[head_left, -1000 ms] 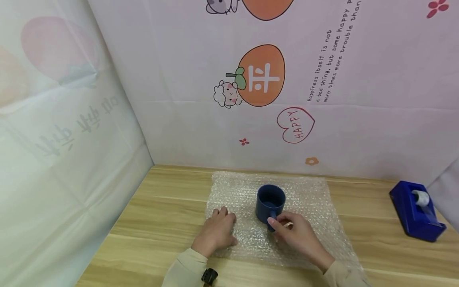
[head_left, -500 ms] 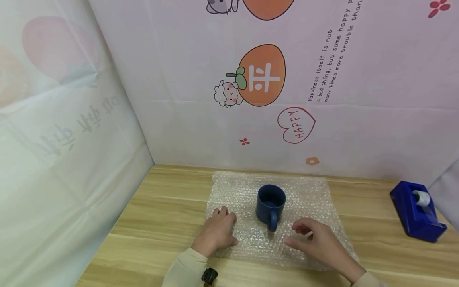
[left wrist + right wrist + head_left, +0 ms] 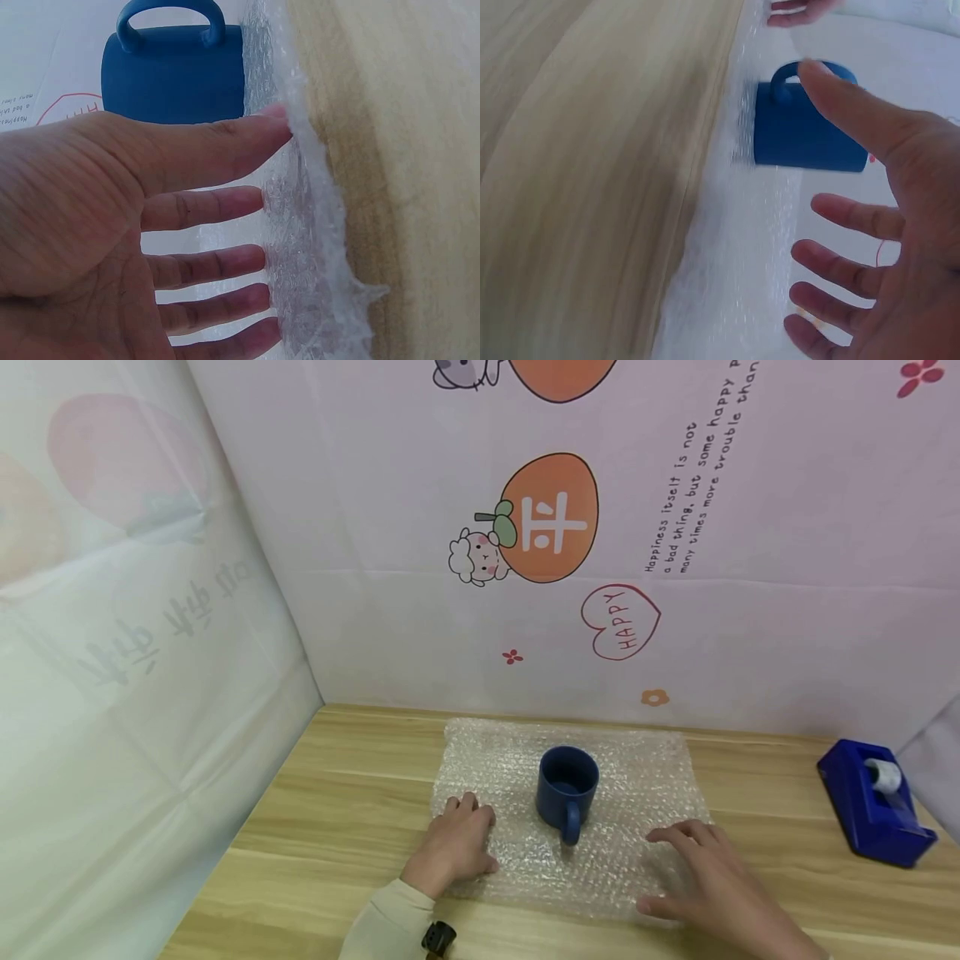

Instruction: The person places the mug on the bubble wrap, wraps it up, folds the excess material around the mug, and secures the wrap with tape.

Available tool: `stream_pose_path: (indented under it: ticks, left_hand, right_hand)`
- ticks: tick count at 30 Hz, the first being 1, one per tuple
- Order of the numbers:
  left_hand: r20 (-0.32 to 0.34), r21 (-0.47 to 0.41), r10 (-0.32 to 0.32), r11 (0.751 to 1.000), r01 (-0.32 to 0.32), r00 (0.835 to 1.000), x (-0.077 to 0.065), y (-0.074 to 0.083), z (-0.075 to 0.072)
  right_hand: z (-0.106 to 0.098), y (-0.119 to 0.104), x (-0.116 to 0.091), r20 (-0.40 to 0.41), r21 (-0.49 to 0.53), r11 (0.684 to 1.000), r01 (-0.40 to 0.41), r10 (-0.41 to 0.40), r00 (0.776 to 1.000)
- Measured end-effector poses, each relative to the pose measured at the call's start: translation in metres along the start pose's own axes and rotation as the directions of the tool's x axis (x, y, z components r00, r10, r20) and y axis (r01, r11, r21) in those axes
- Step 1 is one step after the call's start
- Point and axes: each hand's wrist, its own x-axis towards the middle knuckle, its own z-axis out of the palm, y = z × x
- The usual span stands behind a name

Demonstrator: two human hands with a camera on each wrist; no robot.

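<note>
So, mug (image 3: 557, 807) on wrap (image 3: 637, 768) — left hand (image 3: 456, 845) straight-fingered, touching it by the near-left corner; right hand (image 3: 708, 881) spread, empty, over the near-right.

The mug (image 3: 567, 793) stands on the bubble wrap (image 3: 506, 756), which lies on the table (image 3: 330, 810) before the far backdrop (image 3: 405, 635); the left hand (image 3: 456, 843) rests on the wrap's left part, the right hand (image 3: 708, 877) is at its near right corner, and the tape dispenser (image 3: 870, 818) sits farther right
</note>
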Motion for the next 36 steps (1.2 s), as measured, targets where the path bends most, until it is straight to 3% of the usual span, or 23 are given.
stream_pose_path:
  ticks: [7, 14, 19, 25, 33, 36]
  left_hand:
    - [-0.006, 0.001, 0.000, 1.000, 0.000, 1.000, 0.000, 0.000, 0.000]
    - [-0.003, -0.004, -0.002, 1.000, 0.002, 1.000, -0.001, 0.000, -0.001]
    - [0.001, -0.008, -0.004, 1.000, 0.004, 1.000, -0.001, 0.000, -0.001]
    - [-0.004, -0.002, -0.001, 1.000, 0.001, 1.000, -0.001, 0.000, 0.000]
    - [-0.012, -0.005, 0.005, 1.000, -0.005, 1.000, -0.002, 0.000, -0.001]
    - [-0.013, -0.003, 0.006, 1.000, -0.006, 1.000, -0.002, 0.001, -0.001]
  right_hand:
    - [-0.006, 0.017, -0.006, 0.112, -0.106, 0.994, 0.001, 0.011, 0.994]
    - [-0.008, 0.035, -0.008, 0.253, -0.116, 0.992, -0.056, 0.084, 0.964]
    - [-0.006, 0.044, -0.008, 0.311, -0.126, 0.988, -0.088, 0.124, 0.942]
    - [-0.003, 0.047, -0.010, 0.275, -0.121, 0.989, -0.083, 0.114, 0.955]
    - [-0.010, 0.048, -0.013, 0.248, -0.040, 0.998, -0.038, 0.047, 0.968]
    - [-0.014, 0.051, -0.014, 0.229, -0.023, 0.999, 0.037, -0.030, 0.973]
